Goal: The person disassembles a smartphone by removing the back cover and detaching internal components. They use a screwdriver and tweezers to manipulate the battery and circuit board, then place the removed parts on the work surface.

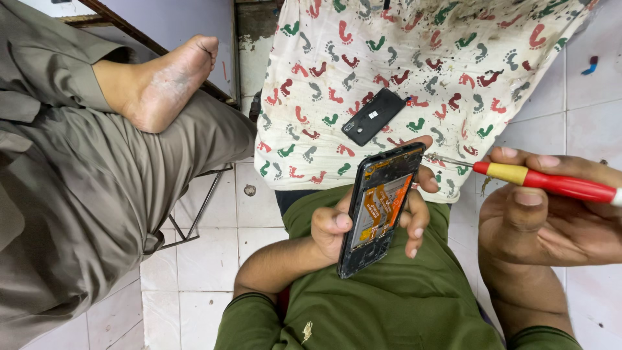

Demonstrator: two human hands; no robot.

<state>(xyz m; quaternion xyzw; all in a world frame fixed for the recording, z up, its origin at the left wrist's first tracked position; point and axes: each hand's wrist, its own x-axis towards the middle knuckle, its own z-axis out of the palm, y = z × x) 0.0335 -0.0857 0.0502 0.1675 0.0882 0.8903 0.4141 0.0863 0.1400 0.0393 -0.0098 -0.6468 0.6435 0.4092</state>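
Holding an opened phone (378,209), back cover off, with orange flex ribbon and dark frame exposed, upright over the lap in the left hand (337,227), thumb clamped on one long edge and fingers wrapped round the other. Meeting its top right corner with the thin metal tip of a red-and-yellow screwdriver (538,181), pinched along the handle by the right hand (551,220), closed firmly around it. Judging the step as working a screw or clip at that corner: best done with the tip kept square to the head, light pressure, and the left grip steady so the frame does not twist (the bare ribbon just below would not forgive a slip). Lying beyond, on a white cloth printed with coloured footprints (466,58) and stained dark near its top, a separate black back cover or second phone (373,115), well apart from the work. Underneath, pale floor tiles (207,259), some grimy. To the left, another person's bare foot (165,84) and loose khaki-clad leg (78,194), beside a thin metal frame (201,214).
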